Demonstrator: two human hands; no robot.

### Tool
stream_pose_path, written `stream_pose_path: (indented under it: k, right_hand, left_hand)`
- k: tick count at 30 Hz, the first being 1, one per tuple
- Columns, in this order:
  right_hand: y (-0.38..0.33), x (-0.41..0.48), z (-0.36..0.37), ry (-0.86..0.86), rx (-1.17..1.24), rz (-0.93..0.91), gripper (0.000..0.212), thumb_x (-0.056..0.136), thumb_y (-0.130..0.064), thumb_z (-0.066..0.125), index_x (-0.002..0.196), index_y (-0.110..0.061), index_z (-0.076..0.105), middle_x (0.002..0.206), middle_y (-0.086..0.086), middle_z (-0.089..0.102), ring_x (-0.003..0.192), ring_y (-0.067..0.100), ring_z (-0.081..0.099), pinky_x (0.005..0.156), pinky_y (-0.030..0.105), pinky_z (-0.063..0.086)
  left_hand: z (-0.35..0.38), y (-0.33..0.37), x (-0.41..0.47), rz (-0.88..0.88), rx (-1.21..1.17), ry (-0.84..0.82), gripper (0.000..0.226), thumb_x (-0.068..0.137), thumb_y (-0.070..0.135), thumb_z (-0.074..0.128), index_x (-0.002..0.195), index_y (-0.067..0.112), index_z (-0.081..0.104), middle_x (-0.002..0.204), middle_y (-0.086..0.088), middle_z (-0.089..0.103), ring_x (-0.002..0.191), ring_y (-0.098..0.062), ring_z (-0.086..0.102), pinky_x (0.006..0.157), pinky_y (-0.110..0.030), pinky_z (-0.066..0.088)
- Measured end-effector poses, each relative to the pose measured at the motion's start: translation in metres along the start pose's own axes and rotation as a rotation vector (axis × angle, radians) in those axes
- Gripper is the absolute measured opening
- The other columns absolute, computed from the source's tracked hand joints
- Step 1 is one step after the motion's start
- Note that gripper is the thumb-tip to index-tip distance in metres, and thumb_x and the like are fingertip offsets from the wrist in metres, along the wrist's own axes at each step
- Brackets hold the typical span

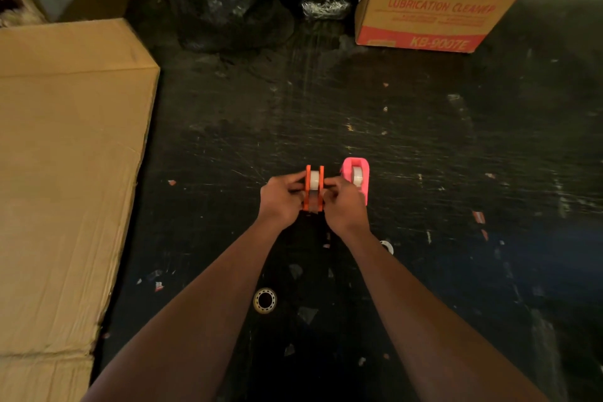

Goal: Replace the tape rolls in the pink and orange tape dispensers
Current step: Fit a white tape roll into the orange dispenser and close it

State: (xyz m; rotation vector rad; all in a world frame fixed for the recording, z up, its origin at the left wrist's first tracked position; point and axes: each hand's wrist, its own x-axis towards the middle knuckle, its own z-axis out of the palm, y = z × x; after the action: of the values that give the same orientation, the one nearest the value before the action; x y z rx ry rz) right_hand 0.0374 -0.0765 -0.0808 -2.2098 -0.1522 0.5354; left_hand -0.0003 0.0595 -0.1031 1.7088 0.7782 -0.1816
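Both hands, the left hand (283,197) and right hand (344,204), pinch closed on the sides of the orange dispenser (314,188) on the dark floor (424,147), its roll (315,180) seemingly seated like the pink dispenser's (357,178), so the next move is probably threading the tape end forward.

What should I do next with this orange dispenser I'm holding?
Probably draw the loose tape end forward to the cutter. Both hands, left hand and right hand, grip the orange dispenser, and a roll already sits between its side plates. The pink dispenser beside it also holds a roll. Whether the tape end is threaded can't be seen.
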Motion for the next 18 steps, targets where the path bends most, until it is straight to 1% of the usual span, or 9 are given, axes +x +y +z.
stream_pose_path:
  k: [1, 2, 4, 6, 9, 12, 13, 16, 18]
  right_hand:
    - [-0.001, 0.001, 0.000, -0.001, 0.003, 0.005, 0.023, 0.101, -0.004, 0.057, 0.120, -0.010, 0.069, 0.101, -0.002, 0.071, 0.091, 0.010, 0.069, 0.074, 0.013, 0.050]
    - [-0.002, 0.002, 0.000, -0.003, 0.008, 0.012, 0.023, 0.102, -0.004, 0.057, 0.120, -0.011, 0.069, 0.100, -0.003, 0.071, 0.094, 0.012, 0.070, 0.073, 0.013, 0.050]
    - [-0.002, 0.002, 0.001, -0.002, 0.001, 0.015, 0.023, 0.102, -0.005, 0.056, 0.121, -0.012, 0.069, 0.099, -0.004, 0.070, 0.090, 0.010, 0.069, 0.067, 0.008, 0.045]
    - [-0.004, 0.000, -0.001, -0.006, -0.020, 0.013, 0.026, 0.103, -0.005, 0.055, 0.125, -0.010, 0.068, 0.102, -0.001, 0.071, 0.089, 0.008, 0.066, 0.068, 0.008, 0.045]
    - [-0.007, -0.008, -0.004, -0.032, -0.082, -0.002, 0.033, 0.103, -0.004, 0.053, 0.133, -0.009, 0.064, 0.110, 0.005, 0.075, 0.099, 0.015, 0.071, 0.083, 0.022, 0.052]
    - [-0.003, -0.023, -0.011, -0.066, -0.195, -0.043, 0.033, 0.101, -0.005, 0.054, 0.130, -0.015, 0.066, 0.105, 0.004, 0.075, 0.099, 0.020, 0.073, 0.084, 0.033, 0.058]
    - [-0.001, -0.030, -0.015, -0.075, -0.259, -0.058, 0.031, 0.102, -0.009, 0.055, 0.130, -0.017, 0.066, 0.108, 0.003, 0.074, 0.100, 0.020, 0.072, 0.085, 0.034, 0.058]
    - [0.013, -0.056, -0.030, -0.084, -0.447, -0.088, 0.035, 0.103, -0.022, 0.057, 0.138, -0.020, 0.060, 0.132, 0.002, 0.065, 0.122, 0.020, 0.062, 0.098, 0.036, 0.052]
    - [0.028, -0.070, -0.038, -0.080, -0.526, -0.099, 0.040, 0.102, -0.023, 0.059, 0.141, -0.021, 0.058, 0.141, 0.004, 0.059, 0.131, 0.021, 0.057, 0.105, 0.039, 0.051]
  left_hand:
    - [0.000, 0.000, 0.002, 0.007, 0.016, 0.013, 0.054, 0.095, -0.004, 0.065, 0.142, 0.021, 0.062, 0.126, -0.005, 0.075, 0.110, -0.018, 0.074, 0.095, -0.046, 0.063]
    - [0.000, -0.001, 0.004, 0.014, 0.029, 0.022, 0.054, 0.095, -0.004, 0.065, 0.142, 0.022, 0.062, 0.126, -0.004, 0.076, 0.111, -0.017, 0.074, 0.095, -0.046, 0.063]
    - [0.000, -0.002, 0.004, 0.022, 0.039, 0.030, 0.053, 0.095, -0.003, 0.065, 0.141, 0.023, 0.063, 0.126, -0.004, 0.076, 0.111, -0.016, 0.074, 0.095, -0.046, 0.063]
    - [0.000, 0.000, 0.001, 0.027, 0.059, 0.038, 0.053, 0.095, -0.001, 0.066, 0.143, 0.023, 0.061, 0.128, -0.005, 0.075, 0.113, -0.017, 0.074, 0.096, -0.045, 0.062]
    - [-0.002, 0.004, -0.010, 0.032, 0.133, 0.088, 0.057, 0.095, 0.002, 0.068, 0.147, 0.020, 0.056, 0.132, -0.006, 0.072, 0.116, -0.017, 0.071, 0.098, -0.038, 0.061]
    - [-0.010, 0.007, -0.036, 0.075, 0.236, 0.141, 0.048, 0.098, 0.007, 0.066, 0.145, 0.017, 0.058, 0.130, -0.004, 0.073, 0.114, -0.013, 0.070, 0.093, -0.021, 0.053]
    - [-0.012, 0.005, -0.048, 0.102, 0.277, 0.142, 0.045, 0.099, 0.009, 0.066, 0.143, 0.016, 0.060, 0.130, -0.003, 0.073, 0.116, -0.011, 0.069, 0.093, -0.019, 0.050]
    - [-0.015, -0.013, -0.089, 0.149, 0.399, 0.129, 0.040, 0.100, 0.015, 0.065, 0.139, 0.019, 0.062, 0.134, -0.001, 0.070, 0.117, -0.007, 0.066, 0.096, -0.021, 0.050]
    - [-0.016, -0.033, -0.113, 0.161, 0.489, 0.133, 0.042, 0.098, 0.023, 0.067, 0.140, 0.025, 0.060, 0.138, 0.001, 0.066, 0.122, -0.009, 0.063, 0.101, -0.027, 0.052]
